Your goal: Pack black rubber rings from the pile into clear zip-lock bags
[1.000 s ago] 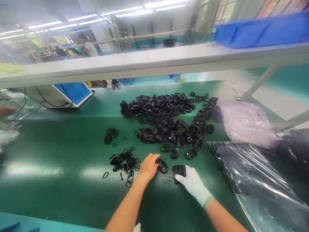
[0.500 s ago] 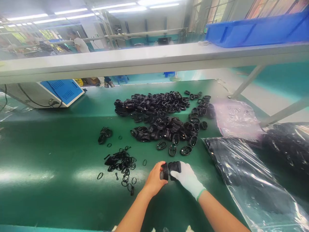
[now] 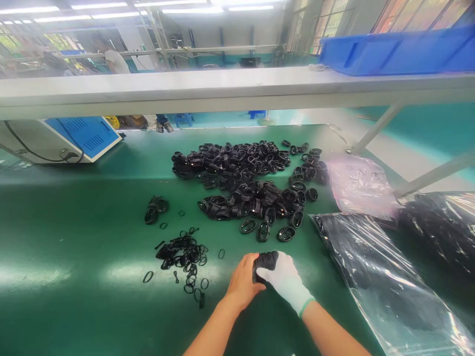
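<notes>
A stack of black oval rings point(image 3: 266, 260) is held low over the green tabletop, pressed together in one row between my two hands. My bare left hand point(image 3: 242, 281) closes on the stack's left end, fingers on the far side and thumb on the near side. Around the right part is my right hand point(image 3: 285, 281), in a white glove, its thumb lying across the near face. Just beyond my hands lie loose oval rings point(image 3: 263, 231), with a large heap of the same rings point(image 3: 237, 160) behind. To the left are thin small black loops point(image 3: 185, 253) in a scattered pile.
A clear plastic bag with black contents point(image 3: 386, 277) lies at right, near a pinkish bag point(image 3: 361, 183). A white shelf point(image 3: 185, 89) crosses above the table, carrying a blue bin point(image 3: 401, 52). A blue-and-grey machine point(image 3: 85, 136) stands at back left. A person is in the background.
Half a second ago the rings were two groups with a gap, one in each hand. They now meet as a single stack. My left hand has moved right; the view has shifted slightly.
</notes>
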A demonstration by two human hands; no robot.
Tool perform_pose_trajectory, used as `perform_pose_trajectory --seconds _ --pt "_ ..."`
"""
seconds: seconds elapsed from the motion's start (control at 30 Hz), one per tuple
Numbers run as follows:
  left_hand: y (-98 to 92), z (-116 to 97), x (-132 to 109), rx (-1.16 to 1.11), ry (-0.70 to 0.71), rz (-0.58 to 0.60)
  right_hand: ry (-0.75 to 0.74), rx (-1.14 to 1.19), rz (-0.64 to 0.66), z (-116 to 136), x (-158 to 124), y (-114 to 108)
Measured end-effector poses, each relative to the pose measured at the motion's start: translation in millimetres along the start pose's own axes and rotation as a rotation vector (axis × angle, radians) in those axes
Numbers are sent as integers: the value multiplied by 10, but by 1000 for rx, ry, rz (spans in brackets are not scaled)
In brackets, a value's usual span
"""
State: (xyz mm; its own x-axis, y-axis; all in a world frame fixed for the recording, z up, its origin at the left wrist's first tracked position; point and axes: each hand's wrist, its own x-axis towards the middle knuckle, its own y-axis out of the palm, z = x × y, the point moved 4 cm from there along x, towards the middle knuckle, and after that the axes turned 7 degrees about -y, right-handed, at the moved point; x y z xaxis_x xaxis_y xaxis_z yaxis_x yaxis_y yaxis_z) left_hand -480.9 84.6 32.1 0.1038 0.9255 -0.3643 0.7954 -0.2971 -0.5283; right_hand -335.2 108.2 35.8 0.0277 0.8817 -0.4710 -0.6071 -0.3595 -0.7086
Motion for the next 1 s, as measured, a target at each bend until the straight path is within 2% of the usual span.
perform_pose_trajectory --seconds 0.07,0.17,0.2,0.27,0.33,0.4,0.47,0.57,0.63,0.73,0.83,1.0 --pt "-162 -83 132 84 -43 -33 12 -5 0 10 -6 18" --pt "-447 -275 481 343 -182 -250 36 -14 1 12 -14 19" --pt "-509 -341 609 439 -224 -285 42 -16 1 12 -15 17" --pt "-579 -441 823 571 -256 -255 40 -16 3 16 -13 15" --pt "-649 -467 904 610 -230 -208 36 -13 9 18 -9 15" --pt "-741 -415 823 622 -185 -180 38 -16 13 18 -6 11" --pt "-779 -325 628 629 -89 -90 33 -20 13 21 -5 2" --pt "-657 -207 293 630 53 126 20 -24 12 32 -11 -17" --pt "-515 -164 151 635 62 192 20 -21 22 39 -22 -26" --pt "-360 -147 93 614 -47 119 21 -23 38 52 -40 -36" --pt "-309 -112 64 540 -130 44 21 -31 31 57 -51 -45" --pt "-285 52 -74 133 1 54 22 -21 26 56 -54 -50"
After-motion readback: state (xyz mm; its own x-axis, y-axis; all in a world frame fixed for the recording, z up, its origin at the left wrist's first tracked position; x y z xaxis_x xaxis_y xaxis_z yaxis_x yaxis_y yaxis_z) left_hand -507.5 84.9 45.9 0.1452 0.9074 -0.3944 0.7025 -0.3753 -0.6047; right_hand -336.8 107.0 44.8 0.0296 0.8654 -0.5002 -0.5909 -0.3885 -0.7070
